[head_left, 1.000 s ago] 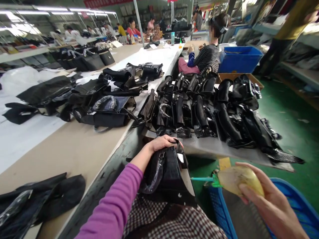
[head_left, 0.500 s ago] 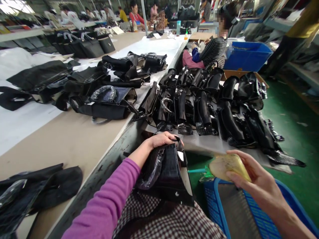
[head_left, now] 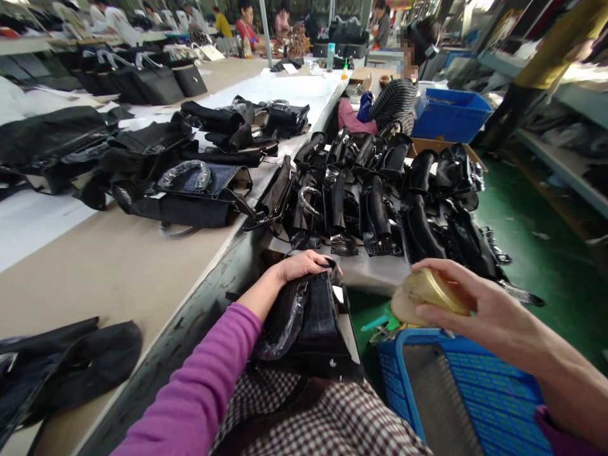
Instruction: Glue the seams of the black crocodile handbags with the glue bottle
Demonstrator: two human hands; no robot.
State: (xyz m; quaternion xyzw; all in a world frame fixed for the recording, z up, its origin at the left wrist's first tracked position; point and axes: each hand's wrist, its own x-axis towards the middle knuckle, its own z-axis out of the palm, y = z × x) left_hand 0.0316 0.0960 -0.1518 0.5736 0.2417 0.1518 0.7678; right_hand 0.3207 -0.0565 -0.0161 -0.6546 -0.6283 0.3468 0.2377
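Note:
A black croc-textured bag (head_left: pixel 313 323) stands on my lap, partly wrapped in clear plastic. My left hand (head_left: pixel 297 266) grips its top edge, fingers curled over it. My right hand (head_left: pixel 470 304) is closed round a yellowish squeeze bottle (head_left: pixel 425 294) with a green tip, held above the rim of a blue plastic crate (head_left: pixel 475 392). The bottle is about a hand's width to the right of the bag.
A low board (head_left: pixel 370 269) ahead carries several rows of black bags (head_left: pixel 380 196). The long beige worktable (head_left: pixel 118 266) on the left holds more black bags and pieces. A seated person in a striped top (head_left: pixel 396 101) works further along; a blue bin (head_left: pixel 451 114) stands beside them.
My right hand has lifted the bottle up and leftward, closer to the bag. My left hand has kept its grip on the bag's top edge.

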